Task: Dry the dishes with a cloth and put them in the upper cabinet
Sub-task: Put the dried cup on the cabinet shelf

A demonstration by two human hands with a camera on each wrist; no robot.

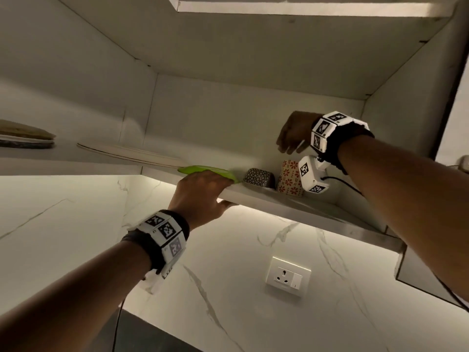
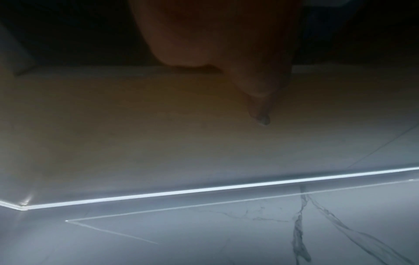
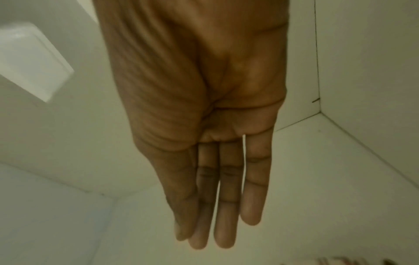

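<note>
Nearest, the left hand [image 1: 203, 191] reaches up to the front edge of the upper cabinet's bottom shelf [image 1: 291, 201]. Its fingers go over the edge onto a lime-green plate [image 1: 200, 170] while the thumb sits underneath against the shelf's underside. The left wrist view shows that thumb [image 2: 258, 100] pressed flat on the board. How far the fingers above are curled cannot be told; they lie on the plate's near rim and seem to be sliding it in rather than gripping it.

So the step in hand looks like the putting away — the plate is already on the shelf, at its front edge, under the left fingers. I judge the next move to be a short push further back, then letting go without dragging the plate out again.

Just right of the plate stand a dark patterned bowl [image 1: 258, 177] and, beside it, a cup with red flowers [image 1: 290, 180], both close enough that a push toward the right would knock them.

Further in and higher, the right hand [image 1: 294, 134] hangs above the cup, apart from it, holding nothing — its fingers [image 3: 226, 197] are straight and together in the right wrist view.

Far left on the shelf lie flat pale plates [image 1: 132, 153] and a stack of mats [image 1: 25, 138].
</note>
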